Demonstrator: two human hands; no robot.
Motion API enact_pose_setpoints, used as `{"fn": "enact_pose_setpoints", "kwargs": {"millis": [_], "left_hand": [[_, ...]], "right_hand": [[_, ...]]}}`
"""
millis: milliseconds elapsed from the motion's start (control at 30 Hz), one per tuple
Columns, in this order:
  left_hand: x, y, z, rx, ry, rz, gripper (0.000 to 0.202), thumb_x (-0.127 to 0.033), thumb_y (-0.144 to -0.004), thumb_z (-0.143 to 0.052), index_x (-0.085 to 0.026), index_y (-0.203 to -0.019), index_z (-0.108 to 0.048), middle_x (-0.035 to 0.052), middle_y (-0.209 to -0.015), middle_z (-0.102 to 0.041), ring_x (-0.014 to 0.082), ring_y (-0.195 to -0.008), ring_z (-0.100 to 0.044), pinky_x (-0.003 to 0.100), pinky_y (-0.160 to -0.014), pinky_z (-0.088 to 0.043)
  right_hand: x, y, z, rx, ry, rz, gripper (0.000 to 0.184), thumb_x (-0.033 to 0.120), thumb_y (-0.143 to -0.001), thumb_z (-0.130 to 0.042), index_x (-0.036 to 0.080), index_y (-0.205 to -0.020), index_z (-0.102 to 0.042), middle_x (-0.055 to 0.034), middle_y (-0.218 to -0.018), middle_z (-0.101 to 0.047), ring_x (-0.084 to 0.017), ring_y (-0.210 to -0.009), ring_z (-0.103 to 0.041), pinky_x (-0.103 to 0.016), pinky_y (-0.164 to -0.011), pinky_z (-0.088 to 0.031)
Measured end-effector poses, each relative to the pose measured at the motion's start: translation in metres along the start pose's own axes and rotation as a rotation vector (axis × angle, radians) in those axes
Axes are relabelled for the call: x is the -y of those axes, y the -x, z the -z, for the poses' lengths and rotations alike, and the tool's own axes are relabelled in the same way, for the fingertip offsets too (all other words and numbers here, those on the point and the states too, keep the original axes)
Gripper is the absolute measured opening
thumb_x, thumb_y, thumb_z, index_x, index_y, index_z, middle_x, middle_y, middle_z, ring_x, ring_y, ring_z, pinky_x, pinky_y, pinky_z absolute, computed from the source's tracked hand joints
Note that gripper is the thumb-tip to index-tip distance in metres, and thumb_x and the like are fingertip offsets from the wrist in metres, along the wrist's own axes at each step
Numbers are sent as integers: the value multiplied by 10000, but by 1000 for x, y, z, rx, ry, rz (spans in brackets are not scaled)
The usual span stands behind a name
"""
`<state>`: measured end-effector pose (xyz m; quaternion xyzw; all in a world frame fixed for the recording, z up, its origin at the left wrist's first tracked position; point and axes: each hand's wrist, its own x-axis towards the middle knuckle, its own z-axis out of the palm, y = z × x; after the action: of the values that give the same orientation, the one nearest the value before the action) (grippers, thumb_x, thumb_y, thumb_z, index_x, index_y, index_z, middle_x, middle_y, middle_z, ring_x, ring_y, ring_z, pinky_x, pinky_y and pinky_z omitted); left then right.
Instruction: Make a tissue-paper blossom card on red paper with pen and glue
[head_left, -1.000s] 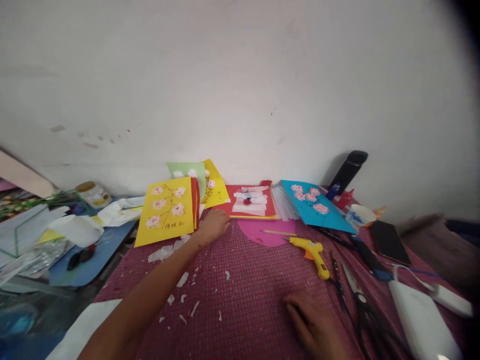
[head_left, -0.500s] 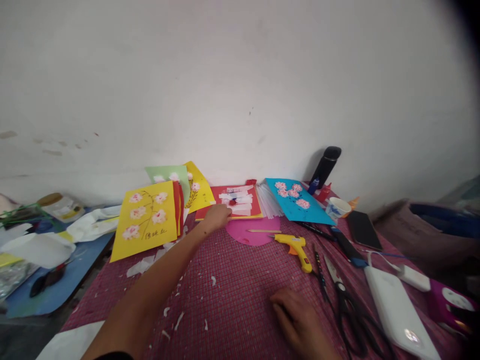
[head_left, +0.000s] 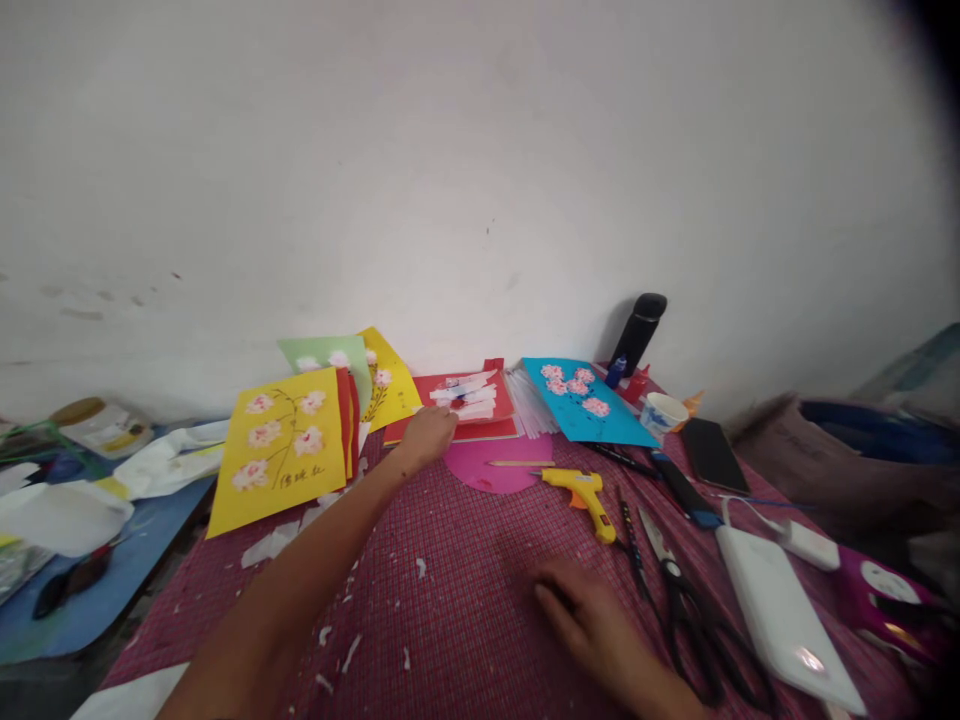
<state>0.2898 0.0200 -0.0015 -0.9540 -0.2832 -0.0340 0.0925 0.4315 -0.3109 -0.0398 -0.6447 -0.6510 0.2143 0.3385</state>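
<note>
At the far left I see a jar (head_left: 97, 425) and crumpled white paper (head_left: 67, 510) on a blue board (head_left: 97, 590) beside the worktop (head_left: 465, 600), which is covered in red checked cloth and dotted with paper scraps.

A yellow card (head_left: 277, 450) with pink blossoms lies at the worktop's left edge. A green card (head_left: 326, 355) is behind it, against the wall.

My left arm stretches forward, and my left hand (head_left: 427, 435) sits at the near left corner of a red card (head_left: 491, 420) by the wall. Its fingers are curled against that corner. I cannot tell whether they pinch it or only touch it. White strips (head_left: 472, 395) are piled on the red card.

Just in front of the card lies a pink disc (head_left: 487, 470) with a thin stick (head_left: 517, 463) across it. A yellow glue gun (head_left: 585, 495) lies touching the disc's right side.

My right hand (head_left: 589, 620) rests palm down on the cloth near me, fingers loose, holding nothing.

Further right, a blue card (head_left: 581, 405) with blossoms lies by the wall. A black flask (head_left: 637, 330) stands behind it and a small cup (head_left: 664, 412) just beside it.

Scissors (head_left: 682, 590) lie right of my right hand. Beyond them are a phone (head_left: 712, 455) and a white power bank (head_left: 780, 615).
</note>
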Motion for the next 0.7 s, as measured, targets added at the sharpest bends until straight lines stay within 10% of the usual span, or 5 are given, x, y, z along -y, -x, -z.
{"fn": "enact_pose_setpoints", "kwargs": {"millis": [333,700], "left_hand": [[1,5,8,8,-48,-66,223,-184,-981,-488,-171,-1075,-690,126,-1064,-652,273,-1073,-585,355,-915,-416],[5,5,0,108,-62,-77,278,-239,-988,-458,-162,-1004,-724,127,-1055,-645,271,-1042,-589,377,-920,-422]], "right_hand": [[-31,-209,39,65,604,-63,219,158,-935,-539,119,-1084,-693,-181,-1177,-700,-258,-1116,-631,-325,-967,-434],[-72,-251,46,293,727,-76,277,353,-993,-617,166,-1195,-645,-84,-1195,-664,-218,-1033,-663,-434,-904,-560]]}}
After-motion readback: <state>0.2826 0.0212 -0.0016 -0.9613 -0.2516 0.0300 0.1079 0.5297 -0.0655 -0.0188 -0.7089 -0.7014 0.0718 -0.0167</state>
